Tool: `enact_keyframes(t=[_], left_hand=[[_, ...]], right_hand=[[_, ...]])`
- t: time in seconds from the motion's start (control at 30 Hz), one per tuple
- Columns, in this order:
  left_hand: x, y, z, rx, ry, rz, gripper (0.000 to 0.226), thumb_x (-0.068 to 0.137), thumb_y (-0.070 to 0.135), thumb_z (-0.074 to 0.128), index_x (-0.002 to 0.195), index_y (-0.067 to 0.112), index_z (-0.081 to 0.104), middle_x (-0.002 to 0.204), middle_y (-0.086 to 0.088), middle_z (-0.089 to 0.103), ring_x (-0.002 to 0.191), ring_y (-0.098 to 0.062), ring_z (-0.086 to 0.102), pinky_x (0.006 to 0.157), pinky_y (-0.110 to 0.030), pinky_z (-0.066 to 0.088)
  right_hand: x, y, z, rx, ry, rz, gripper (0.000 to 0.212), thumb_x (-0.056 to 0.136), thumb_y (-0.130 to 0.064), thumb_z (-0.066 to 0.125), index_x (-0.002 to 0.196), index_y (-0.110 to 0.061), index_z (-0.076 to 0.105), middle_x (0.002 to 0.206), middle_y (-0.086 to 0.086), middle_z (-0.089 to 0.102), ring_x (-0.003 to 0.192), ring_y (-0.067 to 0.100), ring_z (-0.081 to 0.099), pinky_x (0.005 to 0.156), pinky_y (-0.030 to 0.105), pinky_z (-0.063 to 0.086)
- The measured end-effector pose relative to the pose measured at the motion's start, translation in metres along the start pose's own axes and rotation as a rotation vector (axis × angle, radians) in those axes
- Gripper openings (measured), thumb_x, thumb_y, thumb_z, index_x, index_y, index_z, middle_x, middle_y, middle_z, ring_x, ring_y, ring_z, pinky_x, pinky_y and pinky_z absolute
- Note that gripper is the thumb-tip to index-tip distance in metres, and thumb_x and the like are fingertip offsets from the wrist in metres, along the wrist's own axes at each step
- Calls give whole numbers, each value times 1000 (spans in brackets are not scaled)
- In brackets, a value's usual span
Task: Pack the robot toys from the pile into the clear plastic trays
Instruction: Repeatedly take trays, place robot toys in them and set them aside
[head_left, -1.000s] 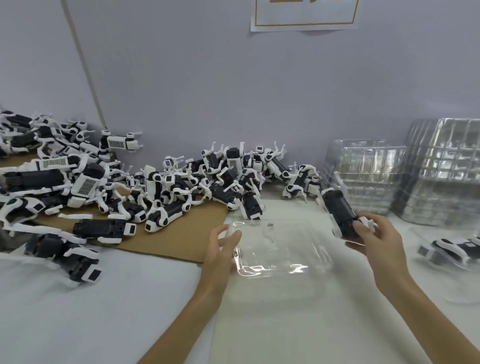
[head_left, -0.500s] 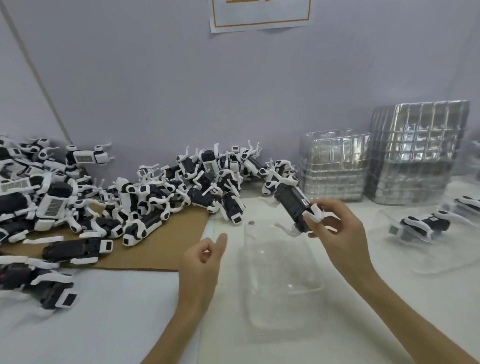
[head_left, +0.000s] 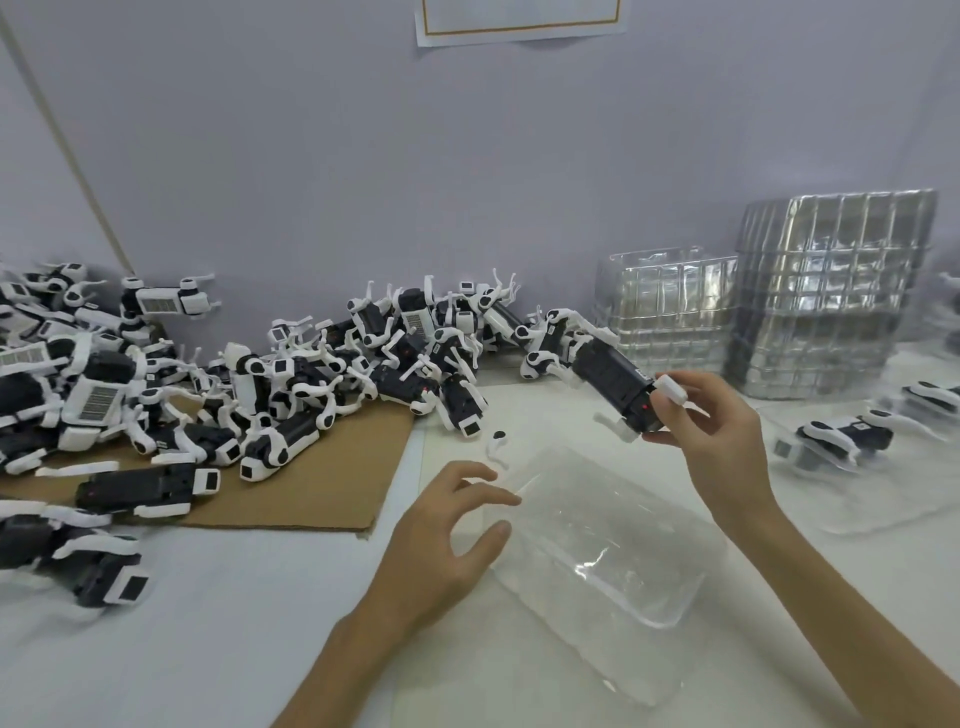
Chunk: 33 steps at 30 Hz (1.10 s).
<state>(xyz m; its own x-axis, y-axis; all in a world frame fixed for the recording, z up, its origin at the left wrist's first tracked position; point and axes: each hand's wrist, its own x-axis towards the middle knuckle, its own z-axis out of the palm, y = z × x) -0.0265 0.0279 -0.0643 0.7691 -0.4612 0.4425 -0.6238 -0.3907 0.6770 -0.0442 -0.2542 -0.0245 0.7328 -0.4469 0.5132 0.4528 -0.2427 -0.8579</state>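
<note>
Sprawling across the far left of the worktop (head_left: 208, 623), the pile of robot toys (head_left: 260, 389) lies partly on a cardboard sheet (head_left: 322, 483), black-and-white bodies tangled leg over leg. To its right, near the middle, the left hand (head_left: 447, 535) has its fingers loosely spread, thumb and fingertips at the left rim of an empty clear tray (head_left: 613, 551). It grips nothing and looks to be steadying the tray. A small loose white piece (head_left: 496, 447) lies on the worktop just beyond that rim. Above the tray's far end the right hand (head_left: 711, 436) pinches one robot toy (head_left: 615, 384) by its near end between thumb and fingers, the body tilted up toward the pile, clear of the tray. Farther right stand two stacks of spare trays (head_left: 831, 296), and nearer, a packed tray (head_left: 883, 499) carries a second toy (head_left: 841, 441). The step in hand seems to be bringing this toy to the tray. Next it likely needs turning to match the moulded recess, then pressing down while the left hand stops the tray sliding.
</note>
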Motion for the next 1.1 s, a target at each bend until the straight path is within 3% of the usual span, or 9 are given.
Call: enact_keyframes(t=[0.17,0.27,0.43,0.6,0.83,1.1], left_hand=[[2,-3,-4,61,108,19,22,83,52,65,95,35,69,131,23,51,120,-4,56,93,-8,37],[3,-5,-4,55,121,36,22,84,51,65,95,33,68,130,25,57,124,-4,55,97,-23,44],[3,-6,-2,58,137,37,22,84,52,65,97,35,68,128,26,58,124,-2,55,94,-27,47],[4,-7,-2,57,135,39,20,84,51,65,97,36,67,128,28,58,122,0,55,92,-23,45],[3,-9,-1,69,147,32,20,84,52,64,96,37,66,127,28,58,122,1,55,90,-20,44],[3,-6,-1,90,118,18,35,85,53,61,120,51,61,126,30,57,120,-1,53,91,-13,40]], right_hand=[[10,-1,-13,-17,-113,-2,19,97,-2,61,111,-14,67,105,8,71,91,20,72,75,32,62],[7,-2,-11,-71,-228,-67,36,95,7,58,109,-25,66,107,3,72,94,14,72,76,25,60],[-5,-1,-2,-293,-386,-175,37,94,1,63,116,-28,67,104,-17,71,100,10,67,84,21,55],[-12,0,4,-350,-404,-213,33,90,1,69,115,-21,70,109,-14,73,101,4,69,93,15,50],[-12,0,2,-403,-550,-125,31,90,-2,71,109,-27,71,107,-22,70,101,2,67,88,12,46],[-7,-4,-6,-469,-601,-99,32,91,-2,67,110,-28,71,104,-20,71,104,7,64,91,17,45]])
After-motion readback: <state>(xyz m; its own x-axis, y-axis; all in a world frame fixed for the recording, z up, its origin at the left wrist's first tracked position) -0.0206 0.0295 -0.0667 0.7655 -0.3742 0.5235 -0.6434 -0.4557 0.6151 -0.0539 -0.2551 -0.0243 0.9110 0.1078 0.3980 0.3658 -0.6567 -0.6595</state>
